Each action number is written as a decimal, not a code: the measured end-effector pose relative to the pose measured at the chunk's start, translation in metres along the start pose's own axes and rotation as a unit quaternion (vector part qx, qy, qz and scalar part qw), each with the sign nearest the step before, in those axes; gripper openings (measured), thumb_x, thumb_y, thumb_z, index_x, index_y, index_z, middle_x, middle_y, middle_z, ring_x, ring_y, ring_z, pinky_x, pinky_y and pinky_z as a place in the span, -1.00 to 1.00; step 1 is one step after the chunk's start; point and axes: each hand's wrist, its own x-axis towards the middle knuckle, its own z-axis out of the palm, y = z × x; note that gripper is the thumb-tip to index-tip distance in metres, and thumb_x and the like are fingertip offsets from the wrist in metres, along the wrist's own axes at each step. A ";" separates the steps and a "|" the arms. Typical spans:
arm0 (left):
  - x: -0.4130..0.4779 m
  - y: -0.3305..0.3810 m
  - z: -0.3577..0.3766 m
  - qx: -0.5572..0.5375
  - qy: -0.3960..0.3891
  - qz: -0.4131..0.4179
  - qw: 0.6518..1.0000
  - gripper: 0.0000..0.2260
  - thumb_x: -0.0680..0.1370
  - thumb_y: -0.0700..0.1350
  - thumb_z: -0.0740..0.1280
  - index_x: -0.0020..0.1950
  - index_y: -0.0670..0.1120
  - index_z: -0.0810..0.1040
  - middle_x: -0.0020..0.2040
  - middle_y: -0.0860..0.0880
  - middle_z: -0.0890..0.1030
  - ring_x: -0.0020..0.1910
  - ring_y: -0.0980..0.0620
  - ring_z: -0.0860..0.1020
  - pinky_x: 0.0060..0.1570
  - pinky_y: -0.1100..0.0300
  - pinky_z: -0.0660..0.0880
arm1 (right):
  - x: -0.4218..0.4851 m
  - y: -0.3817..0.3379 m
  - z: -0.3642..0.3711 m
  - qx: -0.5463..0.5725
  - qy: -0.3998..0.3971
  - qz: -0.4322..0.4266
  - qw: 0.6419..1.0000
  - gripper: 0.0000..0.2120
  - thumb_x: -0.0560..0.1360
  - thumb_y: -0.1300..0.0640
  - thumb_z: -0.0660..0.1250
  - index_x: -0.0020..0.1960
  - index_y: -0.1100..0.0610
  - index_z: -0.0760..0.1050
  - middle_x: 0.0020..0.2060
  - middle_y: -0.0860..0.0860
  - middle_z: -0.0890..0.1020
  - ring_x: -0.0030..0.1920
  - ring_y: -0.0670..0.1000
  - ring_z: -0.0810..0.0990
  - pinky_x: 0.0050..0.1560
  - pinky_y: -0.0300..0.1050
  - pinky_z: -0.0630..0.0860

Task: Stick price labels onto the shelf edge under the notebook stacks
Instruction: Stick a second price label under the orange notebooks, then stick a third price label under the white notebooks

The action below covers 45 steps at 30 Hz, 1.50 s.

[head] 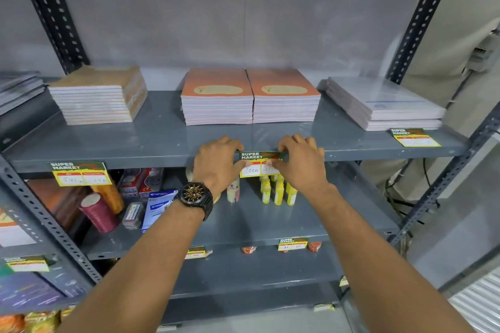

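I saw both hands up at the front lip of the notebook shelf, pressing one price label against the shelf edge. The left hand was curled, fingers hooked over the top of the lip and thumb flat on the label's left end. The right hand was curled the same way at the label's right end, thumb on its face. Neither hand was spread wide; each pinched label and lip together. A dark wristwatch sat on the left wrist.

The label hung directly at six o'clock from the twin orange notebook stacks. At nine o'clock from the hands, a second label was stuck on the same edge, below a tan notebook stack. At three o'clock a loose label lay flat on the shelf in front of a pale wrapped stack.

The edge ran bare between the hands and the nine o'clock label, and again toward the right upright. Below the hands, yellow bottles stood close under the pressed label.
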 end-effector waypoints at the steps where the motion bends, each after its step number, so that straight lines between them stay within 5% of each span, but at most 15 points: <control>1: -0.001 -0.001 -0.002 -0.004 -0.008 0.000 1.000 -0.66 0.45 0.23 0.38 0.10 0.05 0.59 0.00 0.01 0.63 0.00 -0.08 0.59 -0.06 0.04 0.55 | -0.003 0.004 -0.001 0.032 -0.008 0.001 0.999 -0.67 0.34 -0.22 0.46 -0.04 -0.07 0.49 -0.07 -0.10 0.53 0.05 0.06 0.44 0.01 0.02 0.35; 6: 0.009 0.007 -0.014 -0.041 -0.031 -0.050 0.997 -0.43 0.43 0.42 0.24 0.18 0.02 0.59 0.11 0.02 0.68 0.10 -0.07 0.62 0.07 0.04 0.54 | -0.012 0.039 -0.030 0.244 -0.024 0.005 0.969 -0.76 0.36 -0.15 0.50 -0.15 0.00 0.62 -0.16 -0.14 0.65 -0.03 -0.12 0.57 0.05 -0.14 0.49; 9: 0.022 0.035 -0.006 -0.065 -0.018 -0.058 0.996 -0.54 0.48 0.32 0.28 0.15 -0.01 0.59 0.09 -0.02 0.69 0.10 -0.08 0.61 0.05 0.05 0.53 | -0.015 0.085 -0.056 0.282 0.033 0.053 0.957 -0.81 0.41 -0.09 0.48 -0.20 0.02 0.63 -0.18 -0.09 0.68 -0.10 -0.19 0.61 -0.07 -0.38 0.45; 15: 0.055 0.152 0.049 -0.106 -0.045 0.015 0.993 -0.70 0.51 0.19 0.31 0.07 0.03 0.62 0.04 0.02 0.70 0.07 -0.03 0.62 0.05 0.06 0.55 | 0.005 0.214 -0.110 0.278 0.142 0.143 0.939 -0.87 0.46 0.03 0.44 -0.17 0.09 0.61 -0.19 -0.07 0.68 -0.13 -0.10 0.61 -0.06 -0.31 0.48; 20: 0.095 0.264 0.112 -0.157 -0.081 -0.035 0.984 -0.72 0.49 0.15 0.34 0.07 0.02 0.61 -0.01 0.03 0.71 0.08 -0.08 0.63 0.08 0.05 0.55 | 0.022 0.312 -0.140 0.227 0.120 0.178 0.950 -0.87 0.44 0.11 0.45 -0.09 0.17 0.60 -0.18 0.02 0.64 -0.17 -0.02 0.56 -0.09 -0.15 0.44; 24: 0.118 0.319 0.145 -0.090 -0.107 -0.072 0.988 -0.64 0.48 0.24 0.27 0.02 0.00 0.64 0.06 0.00 0.69 0.11 -0.14 0.60 0.16 -0.02 0.50 | 0.032 0.360 -0.143 0.183 0.054 0.179 0.965 -0.78 0.41 0.04 0.47 -0.03 0.14 0.58 -0.16 -0.01 0.63 -0.10 -0.02 0.58 -0.05 -0.15 0.45; 33: 0.149 0.350 0.166 -0.068 -0.124 -0.099 0.985 -0.60 0.45 0.25 0.31 -0.11 -0.09 0.63 -0.10 -0.03 0.68 -0.07 -0.13 0.61 0.05 -0.01 0.55 | 0.062 0.374 -0.133 0.249 -0.017 0.158 0.955 -0.70 0.28 0.03 0.57 -0.06 0.06 0.57 -0.14 -0.02 0.66 -0.08 -0.01 0.64 0.03 -0.05 0.56; 38: 0.157 0.349 0.175 -0.209 -0.113 -0.153 0.959 -0.74 0.35 0.18 0.48 -0.25 0.05 0.52 -0.12 0.08 0.65 -0.08 0.00 0.60 0.04 0.12 0.53 | 0.069 0.375 -0.133 0.322 -0.032 0.183 0.929 -0.54 0.21 0.22 0.62 0.04 0.11 0.53 -0.15 0.00 0.62 -0.14 -0.02 0.60 0.07 0.01 0.57; 41: 0.154 0.346 0.175 -0.298 -0.095 -0.140 0.939 -0.80 0.42 0.02 0.52 -0.24 0.03 0.52 -0.27 0.07 0.56 -0.22 0.04 0.52 -0.23 0.22 0.41 | 0.068 0.376 -0.143 0.385 -0.057 0.172 0.905 -0.62 0.26 0.27 0.61 0.01 0.14 0.58 -0.26 0.02 0.53 -0.23 -0.02 0.52 0.02 0.01 0.56; 45: 0.138 0.348 0.171 -0.350 -0.101 -0.104 0.926 -0.84 0.42 -0.07 0.52 -0.07 -0.01 0.60 -0.21 -0.04 0.59 -0.22 0.01 0.55 -0.12 0.09 0.52 | 0.050 0.367 -0.155 0.424 -0.086 0.123 0.893 -0.87 0.38 0.26 0.53 -0.09 0.18 0.66 -0.25 0.04 0.67 -0.27 -0.05 0.60 -0.13 -0.13 0.57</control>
